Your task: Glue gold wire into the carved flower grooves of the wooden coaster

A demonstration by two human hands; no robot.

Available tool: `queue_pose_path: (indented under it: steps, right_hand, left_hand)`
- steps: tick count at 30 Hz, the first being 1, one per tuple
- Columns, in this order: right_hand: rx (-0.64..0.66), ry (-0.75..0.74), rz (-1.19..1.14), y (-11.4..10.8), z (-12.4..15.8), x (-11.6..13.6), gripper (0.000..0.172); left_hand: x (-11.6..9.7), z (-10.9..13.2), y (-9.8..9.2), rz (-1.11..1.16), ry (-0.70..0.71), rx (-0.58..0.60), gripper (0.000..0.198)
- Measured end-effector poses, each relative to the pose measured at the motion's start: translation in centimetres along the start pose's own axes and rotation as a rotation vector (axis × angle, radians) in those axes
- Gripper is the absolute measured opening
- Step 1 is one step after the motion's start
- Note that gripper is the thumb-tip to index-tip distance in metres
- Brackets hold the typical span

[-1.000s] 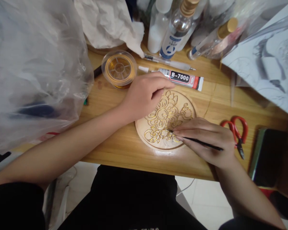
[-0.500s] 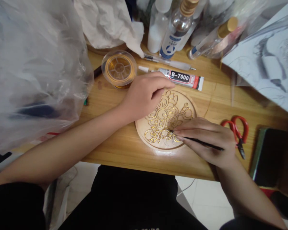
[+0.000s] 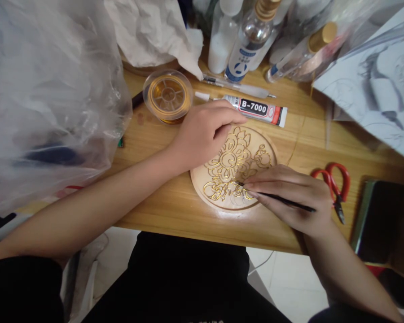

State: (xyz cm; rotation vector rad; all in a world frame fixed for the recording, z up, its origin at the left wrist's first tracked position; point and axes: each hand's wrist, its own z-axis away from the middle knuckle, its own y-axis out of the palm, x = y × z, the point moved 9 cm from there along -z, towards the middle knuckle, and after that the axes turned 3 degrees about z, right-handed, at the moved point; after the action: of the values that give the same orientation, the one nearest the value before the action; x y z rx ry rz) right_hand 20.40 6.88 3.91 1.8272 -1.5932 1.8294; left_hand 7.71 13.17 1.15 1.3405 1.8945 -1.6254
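A round wooden board [image 3: 202, 190] lies near the table's front edge, with a flower pattern outlined in gold wire [image 3: 228, 159]. Over its upper left part rests my left hand [image 3: 207, 132], holding nothing, fingers extended toward the right and thumb a little apart. My right hand [image 3: 289, 197] is closed in a pinch around slim black tweezers [image 3: 286, 202]. Their tip touches or hovers just above the wire pattern in the board's lower middle; I cannot tell which. Some faint drawn lines show near the lower right of the board, partly hidden by my right fingers.
Behind my left hand are a spool of gold wire [image 3: 168, 96], a B-7000 glue tube [image 3: 261, 111] and a pen [image 3: 239, 86]. Bottles [image 3: 245, 49] stand at the back. Red-handled cutters [image 3: 338, 193] and a phone [image 3: 379, 220] lie right; a plastic bag [image 3: 54, 98] fills the left.
The whole view has shifted very slightly. Both hands and the tweezers keep their places on the board.
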Motion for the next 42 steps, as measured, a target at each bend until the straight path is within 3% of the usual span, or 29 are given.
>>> queue_pose_path:
  steps: [37, 42]
  right_hand:
    - [-0.013, 0.009, -0.024, 0.0, -0.1, 0.0, 0.027]
    - [-0.090, 0.066, -0.045, -1.0, 0.2, -0.4, 0.028]
  left_hand:
    - [-0.2, 0.0, -0.1, 0.001, -0.001, -0.009, 0.021]
    - [-0.4, -0.1, -0.2, -0.001, -0.003, -0.010, 0.022]
